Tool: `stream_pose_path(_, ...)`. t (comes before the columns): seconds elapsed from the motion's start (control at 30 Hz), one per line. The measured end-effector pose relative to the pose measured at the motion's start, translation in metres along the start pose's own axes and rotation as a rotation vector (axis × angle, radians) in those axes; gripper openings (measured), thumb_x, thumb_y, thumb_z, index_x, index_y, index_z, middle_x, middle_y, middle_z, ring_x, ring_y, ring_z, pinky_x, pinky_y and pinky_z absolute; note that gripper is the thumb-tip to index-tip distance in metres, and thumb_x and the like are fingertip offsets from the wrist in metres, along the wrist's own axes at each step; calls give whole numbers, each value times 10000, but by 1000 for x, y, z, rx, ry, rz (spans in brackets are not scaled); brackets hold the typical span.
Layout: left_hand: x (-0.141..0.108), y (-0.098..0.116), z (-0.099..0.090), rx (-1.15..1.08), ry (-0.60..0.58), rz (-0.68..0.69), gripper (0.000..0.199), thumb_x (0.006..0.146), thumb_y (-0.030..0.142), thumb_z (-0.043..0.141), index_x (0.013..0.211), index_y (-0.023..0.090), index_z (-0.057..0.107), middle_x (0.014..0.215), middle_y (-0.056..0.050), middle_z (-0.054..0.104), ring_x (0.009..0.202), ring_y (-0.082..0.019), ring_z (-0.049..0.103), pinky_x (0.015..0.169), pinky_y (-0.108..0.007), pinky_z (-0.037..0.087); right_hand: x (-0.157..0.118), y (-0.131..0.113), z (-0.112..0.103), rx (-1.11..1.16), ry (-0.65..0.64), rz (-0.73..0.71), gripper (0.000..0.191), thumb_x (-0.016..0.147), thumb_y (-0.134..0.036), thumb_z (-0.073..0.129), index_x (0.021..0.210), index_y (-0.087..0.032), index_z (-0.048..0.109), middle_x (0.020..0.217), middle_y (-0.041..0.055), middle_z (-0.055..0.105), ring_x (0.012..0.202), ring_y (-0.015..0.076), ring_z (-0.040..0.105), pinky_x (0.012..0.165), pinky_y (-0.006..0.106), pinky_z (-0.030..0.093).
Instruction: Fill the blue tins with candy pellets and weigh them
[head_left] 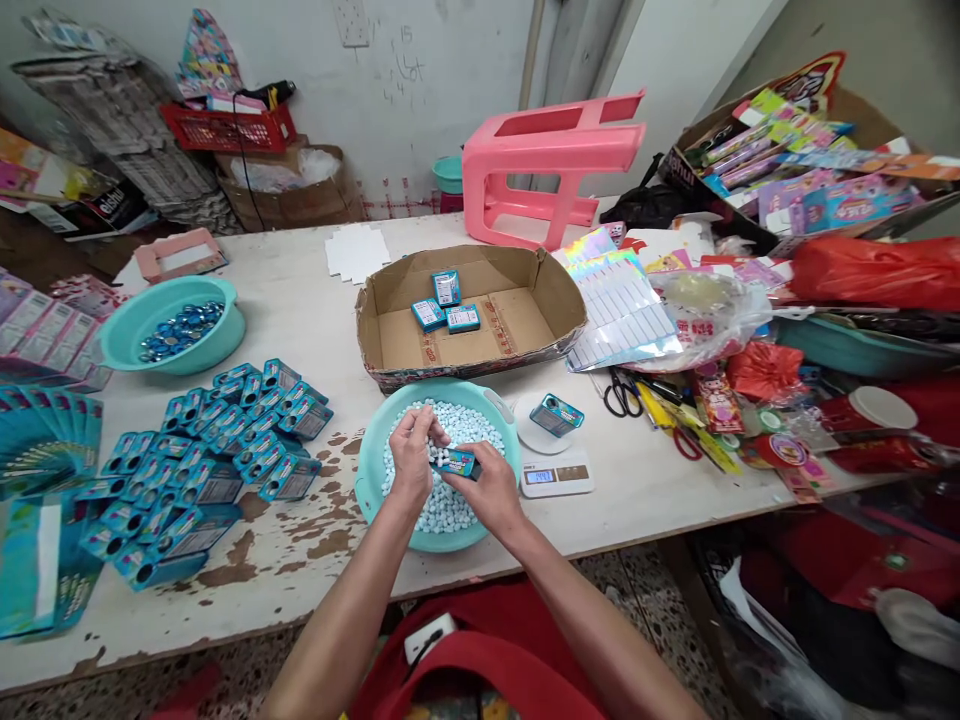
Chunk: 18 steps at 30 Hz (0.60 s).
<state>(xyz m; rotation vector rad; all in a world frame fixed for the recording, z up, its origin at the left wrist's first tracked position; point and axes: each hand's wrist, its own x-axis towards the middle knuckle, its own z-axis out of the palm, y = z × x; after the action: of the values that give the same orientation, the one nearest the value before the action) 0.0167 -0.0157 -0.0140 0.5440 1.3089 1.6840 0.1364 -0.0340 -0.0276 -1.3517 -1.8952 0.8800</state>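
Observation:
Over a turquoise bowl full of small pale-blue pellets, my right hand grips a small teal box. My left hand is at the box's left end, fingers curled together above the pellets. A few white pellets show by its fingertips, though what the fingers hold is partly hidden. Right of the bowl, a similar teal box rests on the round plate of a small digital scale with a lit display. Three more boxes lie inside a cut-down cardboard tray behind the bowl.
Several open-ended teal boxes stand clustered at left. Beyond them a turquoise basin contains shiny blue pieces. Scissors, holographic sheets and wrapped goods crowd the right. A pink stool lies on its side at the back.

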Motion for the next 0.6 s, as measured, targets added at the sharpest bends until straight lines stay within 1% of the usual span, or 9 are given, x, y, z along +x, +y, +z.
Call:
stream_pose_path(0.23, -1, 3, 4, -32, 13, -80, 307, 769, 431, 601, 650, 156, 532, 575, 25, 517, 496, -96, 520, 509, -226, 416, 1, 5, 5, 47, 23, 20, 319, 689, -227, 738, 981, -224, 610, 934, 34, 622, 918, 236, 572, 805, 349, 451)
stream_pose_path(0.33, -2, 7, 7, -60, -2, -105, 299, 770, 425, 602, 658, 155, 539, 575, 25, 519, 505, -100, 531, 523, -230, 426, 2, 4, 2, 72, 24, 30, 311, 693, -211, 734, 978, -223, 611, 925, 33, 619, 905, 231, 572, 804, 348, 451)
stream_pose_path(0.47, -7, 17, 13, -152, 12, -61, 266, 774, 383, 609, 661, 151, 547, 608, 20, 525, 526, -104, 547, 553, -242, 444, 1, -3, -7, 95, 29, 10, 329, 680, -186, 747, 977, -228, 612, 926, 27, 615, 910, 226, 565, 808, 341, 445)
stream_pose_path(0.6, -8, 24, 18, -160, -30, -37, 266, 773, 376, 609, 650, 144, 562, 625, 4, 535, 588, -131, 578, 625, -280, 480, 2, -6, -10, 136, 48, 14, 342, 677, -180, 757, 981, -226, 607, 940, 25, 614, 920, 220, 564, 814, 338, 444)
